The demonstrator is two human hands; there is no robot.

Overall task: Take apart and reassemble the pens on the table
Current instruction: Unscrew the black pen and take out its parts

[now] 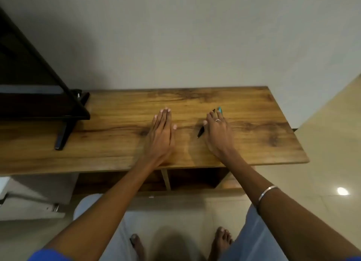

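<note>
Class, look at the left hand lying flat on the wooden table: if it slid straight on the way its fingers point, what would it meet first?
Nothing on the table: ahead of the left hand the wood looks bare up to the wall, probably the first contact.

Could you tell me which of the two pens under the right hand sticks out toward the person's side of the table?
The black pen: its end pokes out below the right hand, toward the near edge. The teal pen shows only beyond the fingertips, on the wall side.

Dim, soft focus; floor glare [342,191]; edges perhaps warped.
</note>
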